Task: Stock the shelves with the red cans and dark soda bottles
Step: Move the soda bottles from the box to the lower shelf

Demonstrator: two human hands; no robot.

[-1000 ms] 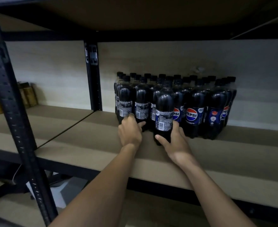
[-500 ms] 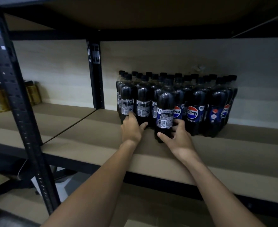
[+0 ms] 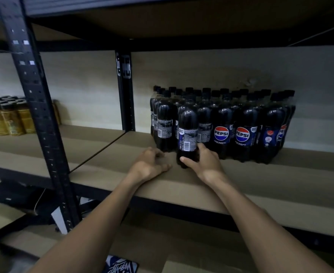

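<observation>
Step in hand: stocking soda; one front bottle (image 3: pixel 187 134) is being set into line with the block.
Front bottle: upright on the shelf (image 3: pixel 241 186), standing a little forward of the packed bottles (image 3: pixel 241 123), its barcode side facing out.
Right hand (image 3: pixel 207 164): wrapped low round the front bottle, thumb on the near left side of the base and fingers curled round its right.
Left hand (image 3: pixel 149 164): resting on the shelf board just left of that bottle, fingers loosely curled and holding nothing. From here I can't tell whether the fingertips touch the leftmost bottle of the row.
Bottles: dark, black-capped, tight in rows against the back wall on the right bay; some show Pepsi labels.
Red cans: none that I can see.
Off to the side: gold jars (image 3: pixel 10 119) on the left bay, past the black post (image 3: pixel 36 107).
Progress: the bottle block looks well built; bare board lies in front and to the left.
Next move, I'd judge: ease the front bottle back until it sits flush, kept upright so it doesn't knock its neighbours, then let go.
</observation>
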